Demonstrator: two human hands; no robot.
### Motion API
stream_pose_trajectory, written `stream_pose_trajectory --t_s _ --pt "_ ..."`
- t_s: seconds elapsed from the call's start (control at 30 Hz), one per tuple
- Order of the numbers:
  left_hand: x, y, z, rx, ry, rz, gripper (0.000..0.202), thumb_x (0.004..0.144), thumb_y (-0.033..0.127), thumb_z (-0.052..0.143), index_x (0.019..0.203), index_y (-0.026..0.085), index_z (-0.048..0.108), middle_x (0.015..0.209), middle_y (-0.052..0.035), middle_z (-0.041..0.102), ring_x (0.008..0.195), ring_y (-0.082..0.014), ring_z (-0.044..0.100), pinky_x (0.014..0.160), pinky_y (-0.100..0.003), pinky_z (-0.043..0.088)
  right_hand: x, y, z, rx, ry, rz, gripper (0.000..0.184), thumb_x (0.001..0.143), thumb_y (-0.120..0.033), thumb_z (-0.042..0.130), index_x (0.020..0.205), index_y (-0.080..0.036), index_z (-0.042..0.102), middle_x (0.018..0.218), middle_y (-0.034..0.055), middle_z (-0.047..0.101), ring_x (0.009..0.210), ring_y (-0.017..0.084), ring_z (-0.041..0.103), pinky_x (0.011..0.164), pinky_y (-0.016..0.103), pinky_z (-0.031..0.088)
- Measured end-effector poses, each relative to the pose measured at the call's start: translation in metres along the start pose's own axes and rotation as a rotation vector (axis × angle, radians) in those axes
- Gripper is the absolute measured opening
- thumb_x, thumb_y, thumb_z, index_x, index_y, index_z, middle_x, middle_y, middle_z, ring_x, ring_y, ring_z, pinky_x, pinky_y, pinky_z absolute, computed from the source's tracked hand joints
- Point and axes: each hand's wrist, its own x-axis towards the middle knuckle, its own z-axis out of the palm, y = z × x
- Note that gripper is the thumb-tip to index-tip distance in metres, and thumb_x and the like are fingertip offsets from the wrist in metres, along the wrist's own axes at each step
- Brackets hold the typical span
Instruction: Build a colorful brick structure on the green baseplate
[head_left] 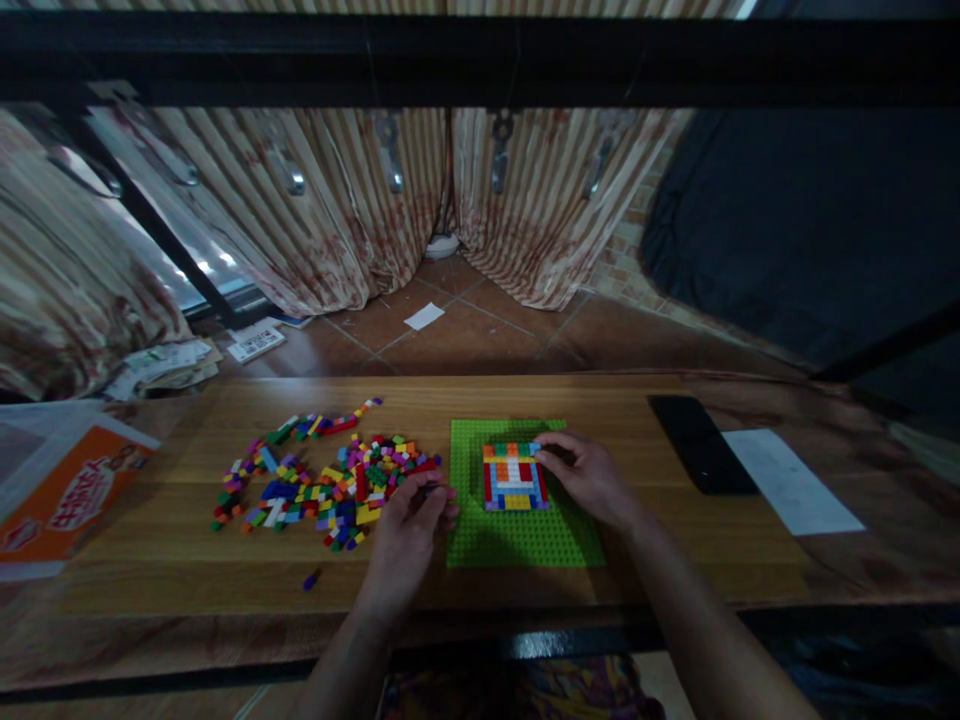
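A green baseplate (465,540) lies on the wooden table and carries a roughly square build of coloured toy bricks (514,480). My right hand (592,482) reaches in from the right, thumb and forefinger closed about a light blue brick (535,449) at the build's far right corner. By the plate's left edge, my left hand (411,525) has its fingers curled together. Something dark shows between them, too small to name. Just beyond that hand spreads a loose pile of small bricks (330,490) in many colours.
A single purple brick (310,581) lies near the table's front edge. To the right are a black phone-like slab (701,445) and a white sheet (791,482). An orange and white package (79,490) sits at far left. A dark metal bar (480,62) crosses above, before curtains.
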Motion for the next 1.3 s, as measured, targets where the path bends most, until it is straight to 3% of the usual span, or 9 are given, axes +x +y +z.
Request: stream_pose_trajectory --t_s 0.33,0.67,0.8,1.07,1.3 --pt "0.009 -0.011 0.001 0.021 0.001 0.001 0.036 0.065 0.037 0.072 0.091 0.014 0.065 0.080 -0.0048 0.068 0.071 -0.0149 0.063 0.065 -0.026 0.050 0.011 -0.019 -0.017 -0.279 -0.158 -0.142 0.019 0.090 -0.028 0.053 0.093 -0.026 0.072 0.094 0.0036 0.070 0.085 0.020 0.063 0.080 0.034 0.046" --pt "0.011 -0.011 0.006 0.017 -0.038 0.015 0.033 0.066 0.036 0.072 0.090 0.014 0.065 0.082 -0.0059 0.069 0.073 -0.0155 0.064 0.069 -0.028 0.051 0.030 -0.044 -0.027 -0.690 -0.401 -0.381 0.021 0.090 -0.021 0.049 0.080 -0.021 0.067 0.083 0.0061 0.067 0.074 0.018 0.060 0.067 0.030 0.039" --pt "0.015 -0.013 0.007 -0.022 -0.036 0.015 0.030 0.065 0.033 0.072 0.087 0.015 0.066 0.082 -0.0055 0.070 0.072 -0.0154 0.064 0.069 -0.028 0.051 0.040 -0.049 -0.022 -0.625 -0.440 -0.431 0.018 0.082 -0.016 0.054 0.071 -0.022 0.067 0.076 0.0060 0.068 0.071 0.019 0.060 0.067 0.031 0.039" --pt "0.022 -0.017 0.014 -0.054 -0.056 0.021 0.023 0.068 0.022 0.062 0.089 0.015 0.066 0.079 -0.0039 0.068 0.070 -0.0143 0.064 0.071 -0.028 0.052 0.055 -0.066 -0.009 -0.531 -0.526 -0.345 0.026 0.073 -0.015 0.060 0.049 -0.025 0.058 0.059 0.0053 0.064 0.056 0.019 0.058 0.059 0.032 0.037" --pt "0.027 -0.019 0.014 0.002 -0.047 0.101 0.023 0.072 0.020 0.058 0.094 0.014 0.062 0.089 -0.0067 0.068 0.074 -0.0157 0.066 0.074 -0.031 0.053 0.049 -0.056 -0.013 -0.561 -0.520 -0.346 0.020 0.080 -0.019 0.055 0.065 -0.024 0.066 0.070 0.0058 0.068 0.067 0.019 0.061 0.066 0.031 0.042"
